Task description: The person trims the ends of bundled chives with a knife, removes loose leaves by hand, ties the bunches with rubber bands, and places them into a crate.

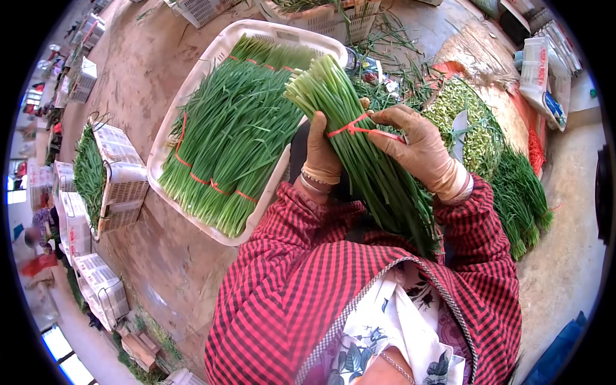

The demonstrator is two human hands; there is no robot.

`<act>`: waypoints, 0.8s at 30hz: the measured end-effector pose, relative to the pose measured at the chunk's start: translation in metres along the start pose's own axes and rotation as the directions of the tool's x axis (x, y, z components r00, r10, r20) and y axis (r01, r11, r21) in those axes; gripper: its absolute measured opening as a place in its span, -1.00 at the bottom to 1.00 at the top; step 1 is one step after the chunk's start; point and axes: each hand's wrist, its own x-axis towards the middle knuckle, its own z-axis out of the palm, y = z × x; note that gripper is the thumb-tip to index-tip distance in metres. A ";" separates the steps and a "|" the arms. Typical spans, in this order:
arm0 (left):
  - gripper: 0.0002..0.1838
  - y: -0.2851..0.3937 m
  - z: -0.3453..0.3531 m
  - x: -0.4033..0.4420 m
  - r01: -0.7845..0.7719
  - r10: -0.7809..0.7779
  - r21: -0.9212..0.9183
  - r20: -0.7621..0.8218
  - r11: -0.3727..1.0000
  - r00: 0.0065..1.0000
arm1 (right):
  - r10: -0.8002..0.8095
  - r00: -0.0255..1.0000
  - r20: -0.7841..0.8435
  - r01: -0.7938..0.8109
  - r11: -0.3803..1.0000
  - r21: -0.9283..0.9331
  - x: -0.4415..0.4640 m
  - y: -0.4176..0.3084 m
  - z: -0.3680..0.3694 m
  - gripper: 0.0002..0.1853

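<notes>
A thick bunch of garlic chives lies slanted across my lap, its pale cut ends up and its green leaves down. My gloved left hand is wrapped around the bunch from the left side. A red tie circles the stalks. My gloved right hand pinches the tie's loose end between thumb and fingers at the right of the bunch. Left of me, more chive bunches with red ties lie packed in a white plastic crate.
On the right are a heap of pale trimmings and loose chive bunches. Red ties hang beside them. Another crate of greens stands at the left, with more crates along that side.
</notes>
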 end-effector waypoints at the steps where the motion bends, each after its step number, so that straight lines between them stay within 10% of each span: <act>1: -0.02 -0.001 0.001 0.000 -0.020 0.021 0.061 -0.017 0.998 1.000 | 0.020 1.000 -0.013 -0.019 0.995 0.101 0.002 -0.003 -0.002 -0.62; 6: 0.15 0.002 -0.004 0.002 0.022 -0.023 -0.073 -0.014 0.997 1.000 | -0.072 0.995 -0.063 0.091 0.923 0.375 0.010 -0.011 -0.004 -0.66; 8: 0.18 0.004 0.000 0.003 0.005 -0.009 -0.114 -0.038 0.994 0.999 | 0.072 0.993 0.097 -0.115 0.811 0.574 0.010 -0.022 -0.016 -0.66; 10: 0.17 0.005 -0.002 0.010 0.020 0.047 -0.337 0.189 0.941 0.981 | -0.072 0.979 0.193 -0.138 0.467 0.873 0.008 -0.017 -0.027 -0.64; 14: 0.12 0.005 -0.008 0.011 -0.004 0.023 -0.242 0.077 0.970 0.997 | 0.106 0.994 -0.034 -0.060 0.774 0.630 0.012 -0.013 -0.011 -0.37; 18: 0.09 0.006 -0.013 0.011 -0.090 0.124 -0.274 0.107 0.957 0.987 | 0.145 0.943 0.299 -0.247 0.908 0.339 -0.005 -0.008 0.033 0.16; 24: -0.26 0.038 -0.017 0.001 -0.067 0.065 -0.025 -0.064 0.997 0.996 | 0.300 0.876 0.377 -0.482 0.545 0.686 0.003 -0.009 0.064 -0.18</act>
